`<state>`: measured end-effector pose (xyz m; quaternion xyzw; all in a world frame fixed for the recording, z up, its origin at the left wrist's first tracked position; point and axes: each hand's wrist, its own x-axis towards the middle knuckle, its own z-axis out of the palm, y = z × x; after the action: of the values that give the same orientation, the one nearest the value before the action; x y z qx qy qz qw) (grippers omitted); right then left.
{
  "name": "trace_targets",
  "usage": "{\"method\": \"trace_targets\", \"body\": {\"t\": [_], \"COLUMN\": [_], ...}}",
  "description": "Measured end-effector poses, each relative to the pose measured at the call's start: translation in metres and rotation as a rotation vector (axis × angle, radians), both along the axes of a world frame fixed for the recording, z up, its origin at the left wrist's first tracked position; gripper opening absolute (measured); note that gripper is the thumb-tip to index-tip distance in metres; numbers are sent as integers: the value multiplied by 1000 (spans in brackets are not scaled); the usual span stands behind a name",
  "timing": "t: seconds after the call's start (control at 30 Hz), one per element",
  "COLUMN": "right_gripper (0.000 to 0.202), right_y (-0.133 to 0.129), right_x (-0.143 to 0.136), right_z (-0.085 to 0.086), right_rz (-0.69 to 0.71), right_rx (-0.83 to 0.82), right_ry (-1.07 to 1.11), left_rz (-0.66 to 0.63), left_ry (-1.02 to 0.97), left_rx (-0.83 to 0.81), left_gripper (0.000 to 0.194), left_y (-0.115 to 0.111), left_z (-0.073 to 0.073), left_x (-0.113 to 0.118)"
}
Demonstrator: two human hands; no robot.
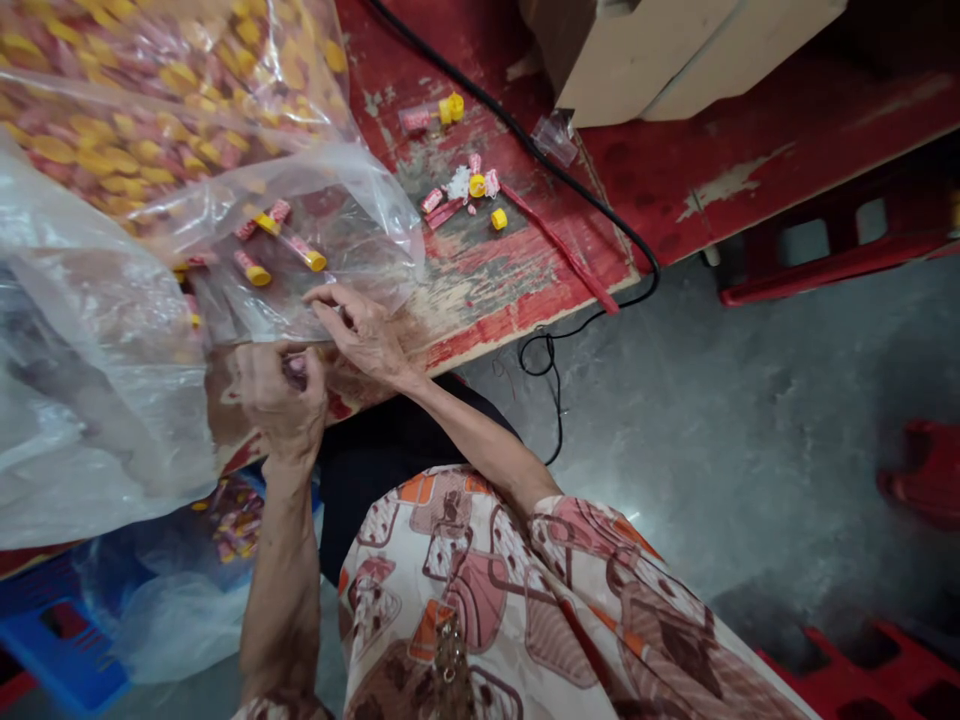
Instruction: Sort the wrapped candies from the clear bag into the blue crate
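Observation:
My left hand (283, 405) is closed in a fist at the table's front edge, slightly smeared by motion. A small pinkish thing (295, 370) shows between its thumb and forefinger; I cannot make out its kind. Right beside it, my right hand (361, 332) hovers over the clear plastic bag (360, 225), fingers half bent and slightly apart, nothing visible between them. Just beyond its fingertips lie small clear tubes with pink contents and yellow caps, among them one tube (301, 250) and another tube (252, 268).
Many more yellow-capped tubes (112, 130) fill the bag at upper left. On the worn red table (517, 285) lie a yellow cap (499, 219), a red strip (559, 245), a black cable (525, 140) and a cardboard box (637, 60). A blue crate (64, 650) stands below left.

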<state>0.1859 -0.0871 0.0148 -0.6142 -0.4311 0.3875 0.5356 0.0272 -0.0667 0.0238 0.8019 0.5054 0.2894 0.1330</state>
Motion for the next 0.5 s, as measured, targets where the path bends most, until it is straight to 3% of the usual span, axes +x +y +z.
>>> {"method": "trace_targets", "body": {"t": [0.13,0.37,0.5], "right_gripper": [20,22,20], "right_y": [0,1,1], "right_x": [-1,-1,-2], "right_z": [-2,-5,-6], "right_rz": [-14,-8,-11], "right_rx": [27,30,42], "right_ry": [-6,-28,-12], "left_rz": [-47,-4,-28], "left_ry": [16,-7,28], "left_rx": [-52,20,-14], "left_gripper": [18,20,16], "left_y": [4,-1,0], "left_z": [-6,9,4], "left_x": [3,5,12]}}
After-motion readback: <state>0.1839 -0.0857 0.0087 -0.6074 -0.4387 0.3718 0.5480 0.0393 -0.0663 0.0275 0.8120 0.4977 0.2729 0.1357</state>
